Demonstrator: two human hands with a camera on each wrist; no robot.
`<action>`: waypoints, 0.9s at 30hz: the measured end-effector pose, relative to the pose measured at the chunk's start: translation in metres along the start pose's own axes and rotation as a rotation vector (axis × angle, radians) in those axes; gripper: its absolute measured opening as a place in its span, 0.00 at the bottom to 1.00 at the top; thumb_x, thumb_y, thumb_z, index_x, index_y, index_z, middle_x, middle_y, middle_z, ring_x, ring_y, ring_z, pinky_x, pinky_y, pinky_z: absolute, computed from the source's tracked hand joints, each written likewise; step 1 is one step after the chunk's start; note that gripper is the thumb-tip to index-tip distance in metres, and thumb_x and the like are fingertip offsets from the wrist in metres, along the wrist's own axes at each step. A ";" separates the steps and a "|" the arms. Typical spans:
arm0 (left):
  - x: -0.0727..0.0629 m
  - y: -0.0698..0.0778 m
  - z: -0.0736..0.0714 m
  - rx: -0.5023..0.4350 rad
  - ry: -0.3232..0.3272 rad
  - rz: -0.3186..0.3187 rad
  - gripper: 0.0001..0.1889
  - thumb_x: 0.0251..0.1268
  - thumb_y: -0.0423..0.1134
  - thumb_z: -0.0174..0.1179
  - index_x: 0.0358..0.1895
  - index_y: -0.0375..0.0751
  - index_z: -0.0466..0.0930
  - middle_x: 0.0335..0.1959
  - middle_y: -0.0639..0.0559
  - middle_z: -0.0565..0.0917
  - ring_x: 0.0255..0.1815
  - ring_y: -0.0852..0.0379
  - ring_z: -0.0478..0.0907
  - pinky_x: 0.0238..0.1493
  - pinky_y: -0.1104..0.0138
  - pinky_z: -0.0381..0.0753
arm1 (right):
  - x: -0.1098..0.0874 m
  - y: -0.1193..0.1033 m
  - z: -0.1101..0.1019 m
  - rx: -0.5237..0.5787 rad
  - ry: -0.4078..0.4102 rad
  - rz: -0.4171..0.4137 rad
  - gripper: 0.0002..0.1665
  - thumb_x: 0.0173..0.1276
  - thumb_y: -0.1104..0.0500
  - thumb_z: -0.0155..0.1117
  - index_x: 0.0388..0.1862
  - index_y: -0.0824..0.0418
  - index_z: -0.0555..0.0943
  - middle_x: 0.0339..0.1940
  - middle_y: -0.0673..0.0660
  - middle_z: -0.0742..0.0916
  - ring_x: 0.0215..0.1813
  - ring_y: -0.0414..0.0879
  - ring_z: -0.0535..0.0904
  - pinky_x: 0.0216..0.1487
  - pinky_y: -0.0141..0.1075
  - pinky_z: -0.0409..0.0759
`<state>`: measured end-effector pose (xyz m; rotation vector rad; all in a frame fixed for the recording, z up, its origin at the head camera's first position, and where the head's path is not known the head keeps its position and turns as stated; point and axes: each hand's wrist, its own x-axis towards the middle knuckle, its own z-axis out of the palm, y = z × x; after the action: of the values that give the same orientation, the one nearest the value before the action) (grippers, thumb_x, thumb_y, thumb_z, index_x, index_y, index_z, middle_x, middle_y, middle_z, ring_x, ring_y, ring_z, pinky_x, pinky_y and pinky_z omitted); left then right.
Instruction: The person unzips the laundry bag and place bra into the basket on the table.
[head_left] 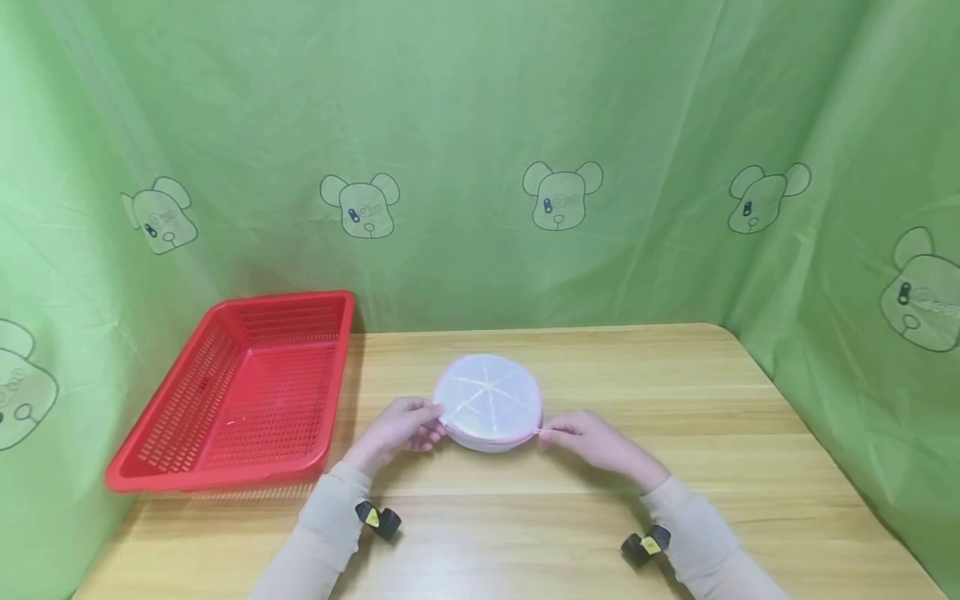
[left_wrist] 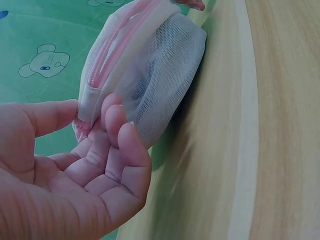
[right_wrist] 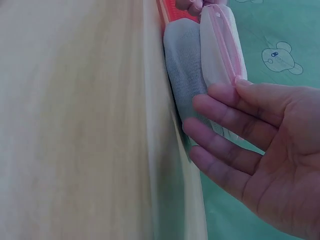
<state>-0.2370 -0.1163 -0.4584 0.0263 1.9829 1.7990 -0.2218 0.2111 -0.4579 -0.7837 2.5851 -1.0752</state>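
Note:
A round zippered pouch (head_left: 491,395), pale lilac on top with white lines like a citrus slice, sits on the table between both hands. Grey mesh (left_wrist: 170,65) forms its lower side, and a pink zipper (right_wrist: 222,40) runs along the rim. In the left wrist view the zipper's two pink edges stand a little apart. My left hand (head_left: 405,425) pinches the fabric at the zipper's left end between thumb and fingers. On the other side, my right hand (head_left: 592,437) pinches the zipper pull with thumb and index finger, its other fingers extended; the pull itself is mostly covered.
A red perforated plastic basket (head_left: 330,392) stands at the left of the wooden table (head_left: 637,367). Green curtain (head_left: 465,275) printed with bear heads hangs behind and at both sides. Each wrist carries a small black camera (head_left: 378,518).

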 end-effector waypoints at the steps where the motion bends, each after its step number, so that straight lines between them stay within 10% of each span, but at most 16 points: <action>1: 0.000 0.000 0.000 0.005 0.001 -0.001 0.14 0.69 0.43 0.57 0.44 0.33 0.77 0.26 0.53 0.83 0.27 0.62 0.78 0.31 0.72 0.81 | 0.000 0.000 0.001 0.004 -0.003 -0.001 0.17 0.74 0.47 0.53 0.39 0.53 0.86 0.40 0.51 0.90 0.46 0.45 0.85 0.56 0.42 0.80; 27: -0.004 -0.004 0.018 0.080 -0.134 -0.025 0.22 0.69 0.50 0.56 0.48 0.31 0.78 0.33 0.46 0.86 0.30 0.58 0.81 0.35 0.66 0.86 | 0.005 -0.015 0.022 0.015 -0.012 -0.075 0.13 0.73 0.51 0.57 0.37 0.54 0.86 0.32 0.50 0.88 0.36 0.39 0.80 0.45 0.29 0.78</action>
<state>-0.2257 -0.1011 -0.4617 0.1429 1.9502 1.6567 -0.2115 0.1866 -0.4628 -0.8877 2.5529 -1.1059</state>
